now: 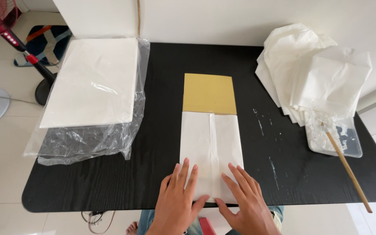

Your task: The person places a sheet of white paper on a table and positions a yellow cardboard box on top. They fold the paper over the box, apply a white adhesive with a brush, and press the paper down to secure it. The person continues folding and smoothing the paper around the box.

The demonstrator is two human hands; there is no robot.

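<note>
A white sheet of paper (210, 143), folded around a yellow-brown card (209, 93), lies in the middle of the black table (162, 87). A glued seam runs down the paper's centre. My left hand (178, 200) lies flat on the paper's lower left part, fingers spread. On the lower right part rests my right hand (243, 201), also flat with fingers apart. Both hands press on the paper near the table's front edge. Neither hand holds anything.
A stack of white sheets in clear plastic wrap (93, 89) sits at the left. A pile of folded white paper (316, 69) is at the back right. In front of it, a clear glue tray (338, 137) holds a wooden stick (349, 169). A fan stand (31, 61) is on the floor.
</note>
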